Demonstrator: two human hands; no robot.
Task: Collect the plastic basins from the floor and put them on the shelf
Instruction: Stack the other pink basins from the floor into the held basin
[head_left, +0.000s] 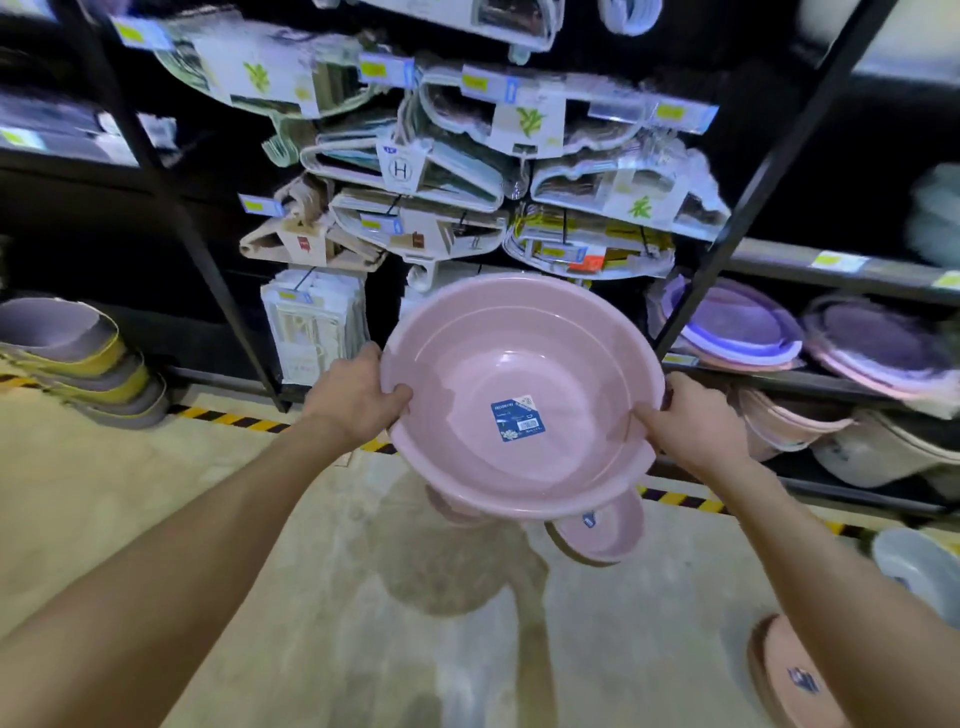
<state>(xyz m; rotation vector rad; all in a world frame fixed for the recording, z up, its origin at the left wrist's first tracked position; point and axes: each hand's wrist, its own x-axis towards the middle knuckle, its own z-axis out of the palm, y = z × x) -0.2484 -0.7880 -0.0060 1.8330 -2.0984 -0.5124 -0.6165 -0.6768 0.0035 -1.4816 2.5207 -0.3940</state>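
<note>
A pink plastic basin with a blue label inside is held up in front of the shelving, its open side tilted toward me. My left hand grips its left rim and my right hand grips its right rim. Below it on the floor lies another pink basin, partly hidden by the held one. A third pink basin lies at the bottom right of the floor. The black shelf to the right holds stacked purple and pink basins.
Packs of hangers hang on the black rack behind the basin. A stack of grey and yellow basins stands on the floor at the left. A light blue basin lies at the right edge. Yellow-black tape marks the floor by the shelving.
</note>
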